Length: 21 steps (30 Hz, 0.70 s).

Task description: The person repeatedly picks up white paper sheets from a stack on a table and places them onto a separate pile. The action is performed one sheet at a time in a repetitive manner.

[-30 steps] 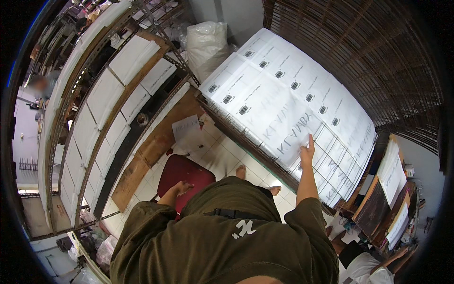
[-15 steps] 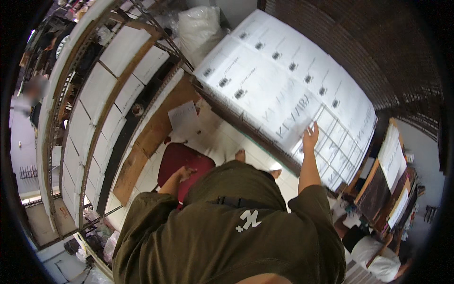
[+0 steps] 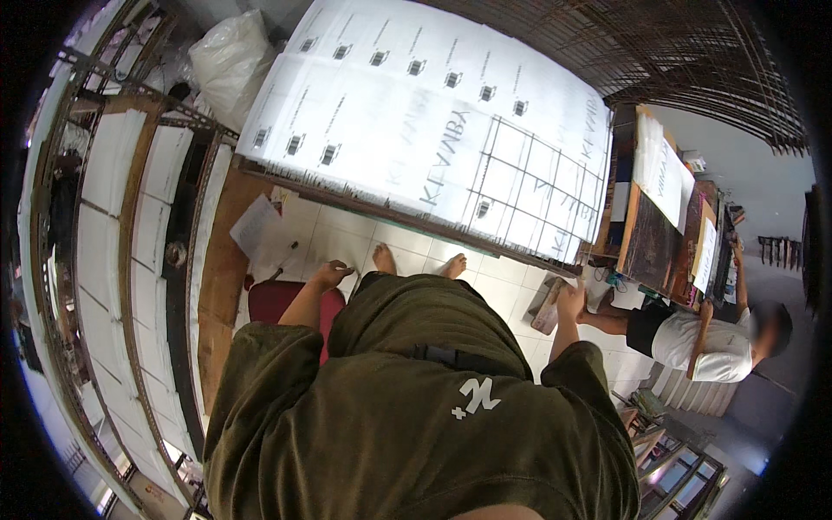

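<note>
My left hand (image 3: 331,275) hangs over the red chair seat (image 3: 282,301), fingers stretched to the right with nothing seen in them. Lower on the right, my right hand (image 3: 570,299) is by the near right corner of the long table, its fingers loosely apart and seemingly without a load. I cannot tell whether it touches the table edge. White printed sheeting (image 3: 390,95) with rows of small dark marks and large lettering covers the tabletop. A thin wire grid (image 3: 529,178) lies over its right part.
Shelves of white boxes (image 3: 104,251) line the left side. A loose sheet of paper (image 3: 255,227) and a stuffed clear bag (image 3: 232,65) are near them. On the right, another person (image 3: 706,342) in a white shirt works at a dark table (image 3: 652,217). Pale floor tiles (image 3: 347,234) surround my feet.
My right hand has come off the sheeting and grid, down beside the table's corner. My left hand stays over the chair. The view has turned, showing more of the person on the right.
</note>
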{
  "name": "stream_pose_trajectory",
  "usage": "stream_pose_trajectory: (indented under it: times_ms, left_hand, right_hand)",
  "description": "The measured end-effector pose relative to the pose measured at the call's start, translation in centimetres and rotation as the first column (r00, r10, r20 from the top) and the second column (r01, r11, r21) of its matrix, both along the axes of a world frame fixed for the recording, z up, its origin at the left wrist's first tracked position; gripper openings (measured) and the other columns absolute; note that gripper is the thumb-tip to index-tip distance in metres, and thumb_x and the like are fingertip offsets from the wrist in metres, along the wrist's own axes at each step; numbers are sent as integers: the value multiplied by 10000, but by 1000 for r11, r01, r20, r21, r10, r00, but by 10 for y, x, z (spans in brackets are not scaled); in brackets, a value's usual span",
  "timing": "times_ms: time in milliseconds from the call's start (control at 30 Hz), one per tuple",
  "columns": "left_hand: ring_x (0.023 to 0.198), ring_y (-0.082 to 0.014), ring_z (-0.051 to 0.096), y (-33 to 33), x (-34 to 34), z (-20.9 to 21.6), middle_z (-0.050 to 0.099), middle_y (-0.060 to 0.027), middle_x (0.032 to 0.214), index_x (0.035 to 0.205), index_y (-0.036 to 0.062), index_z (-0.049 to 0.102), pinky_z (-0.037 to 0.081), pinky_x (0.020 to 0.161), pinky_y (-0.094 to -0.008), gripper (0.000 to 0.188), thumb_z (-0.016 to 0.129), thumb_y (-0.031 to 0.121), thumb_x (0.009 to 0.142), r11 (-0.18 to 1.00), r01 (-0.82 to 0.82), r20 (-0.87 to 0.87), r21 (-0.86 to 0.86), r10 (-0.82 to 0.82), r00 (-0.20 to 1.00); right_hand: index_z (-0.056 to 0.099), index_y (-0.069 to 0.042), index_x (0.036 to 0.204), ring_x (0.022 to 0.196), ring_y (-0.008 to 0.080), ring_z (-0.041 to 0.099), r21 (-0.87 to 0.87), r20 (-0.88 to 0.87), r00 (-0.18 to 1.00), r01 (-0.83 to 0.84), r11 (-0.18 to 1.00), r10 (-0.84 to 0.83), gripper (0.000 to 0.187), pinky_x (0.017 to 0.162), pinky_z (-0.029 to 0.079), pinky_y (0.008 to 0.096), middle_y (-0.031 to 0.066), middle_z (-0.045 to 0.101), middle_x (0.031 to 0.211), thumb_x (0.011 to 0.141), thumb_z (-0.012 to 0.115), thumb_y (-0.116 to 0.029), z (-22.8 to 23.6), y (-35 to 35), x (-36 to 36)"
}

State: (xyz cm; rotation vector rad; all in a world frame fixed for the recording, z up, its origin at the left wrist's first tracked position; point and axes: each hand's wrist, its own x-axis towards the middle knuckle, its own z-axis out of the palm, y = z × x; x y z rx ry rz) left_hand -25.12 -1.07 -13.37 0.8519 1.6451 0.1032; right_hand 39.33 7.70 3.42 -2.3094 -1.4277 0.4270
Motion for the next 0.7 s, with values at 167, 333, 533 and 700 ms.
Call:
stream_pose_trajectory:
  times_ms: [167, 333, 533, 700]
  left_hand:
    - [1055, -342, 520, 59, 44, 51, 562, -199, 1120, 1065, 54, 606, 410, 892, -405, 612, 603, 554, 713, 994, 108, 3, -8, -108, 994]
    - [1057, -349, 514, 75, 81, 91, 558, -196, 1127, 1047, 38, 611, 405, 896, -413, 615, 600, 559, 722, 964, 262, -199, 37, -250, 947]
    - [944, -292, 573, 58, 120, 68, 607, -190, 1004, 993, 26, 631, 450, 815, -388, 548, 614, 514, 742, 988, 154, -243, -18, -153, 958]
    - [809, -247, 601, 43, 178, 54, 636, -148, 849, 1018, 45, 619, 476, 721, -375, 511, 634, 479, 748, 999, 49, -189, -13, -50, 981]
  right_hand:
    - [432, -11, 1236, 849, 265, 590, -128, -50, 914, 395, 910, -403, 566, 766, 450, 343, 177, 609, 924, 699, 570, -123, 2, -71, 34]
    - [434, 21, 1219, 897, 310, 584, -36, -50, 902, 427, 904, -428, 568, 797, 448, 365, 209, 588, 993, 699, 596, -139, -30, -71, 88]
    - [371, -9, 1281, 1123, 360, 434, 208, 72, 876, 455, 866, -477, 623, 936, 359, 410, 227, 466, 1161, 728, 587, -196, -32, 9, 163]
    - [397, -42, 1269, 1157, 389, 381, 361, 95, 884, 399, 843, -459, 591, 958, 336, 431, 231, 420, 1214, 739, 593, -214, 2, 71, 193]
